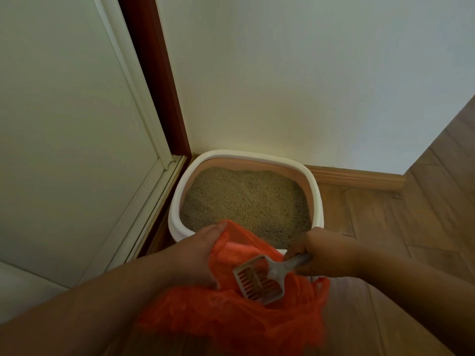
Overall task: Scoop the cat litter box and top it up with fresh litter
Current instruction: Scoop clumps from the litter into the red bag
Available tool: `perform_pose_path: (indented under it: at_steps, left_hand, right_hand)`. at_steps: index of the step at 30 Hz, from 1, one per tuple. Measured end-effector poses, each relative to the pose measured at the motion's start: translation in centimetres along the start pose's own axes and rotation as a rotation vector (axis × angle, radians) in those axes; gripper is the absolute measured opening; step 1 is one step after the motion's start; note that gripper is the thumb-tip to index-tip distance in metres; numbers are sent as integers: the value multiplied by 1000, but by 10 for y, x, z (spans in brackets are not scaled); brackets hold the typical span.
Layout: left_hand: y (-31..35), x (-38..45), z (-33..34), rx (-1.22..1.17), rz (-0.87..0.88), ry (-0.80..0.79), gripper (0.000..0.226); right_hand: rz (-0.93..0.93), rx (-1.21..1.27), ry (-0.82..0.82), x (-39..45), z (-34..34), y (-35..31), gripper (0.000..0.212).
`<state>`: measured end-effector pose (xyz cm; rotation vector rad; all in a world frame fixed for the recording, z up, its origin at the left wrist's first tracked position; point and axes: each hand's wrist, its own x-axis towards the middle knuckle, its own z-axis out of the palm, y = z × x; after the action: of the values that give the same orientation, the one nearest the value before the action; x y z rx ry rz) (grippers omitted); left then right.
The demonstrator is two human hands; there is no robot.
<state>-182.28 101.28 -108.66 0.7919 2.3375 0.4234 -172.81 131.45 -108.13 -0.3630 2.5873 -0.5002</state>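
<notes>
Head view: the left grip [195, 255] grasps the rim of an orange plastic bag [231, 317]. The right grip [321, 255] grasps the handle of a grey slotted litter scoop [259, 281], its head over the bag's mouth. Just beyond both, the white litter box [317, 201] sits on the wooden floor [411, 227], filled with tan litter [244, 201].
</notes>
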Motion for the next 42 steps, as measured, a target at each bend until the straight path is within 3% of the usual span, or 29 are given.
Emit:
perform_pose_path:
  at_steps: [18, 29, 42]
  left_hand:
    - [-1, 1, 0, -6, -9, 5, 137]
    - [1, 1, -1, -7, -24, 15, 135]
    - [-1, 7, 1, 1, -13, 38, 135]
  right_hand:
    - [-32, -103, 29, 1, -13, -4, 28]
    - [127, 400, 102, -3, -16, 9, 23]
    - [134, 331, 58, -1, -17, 6, 18]
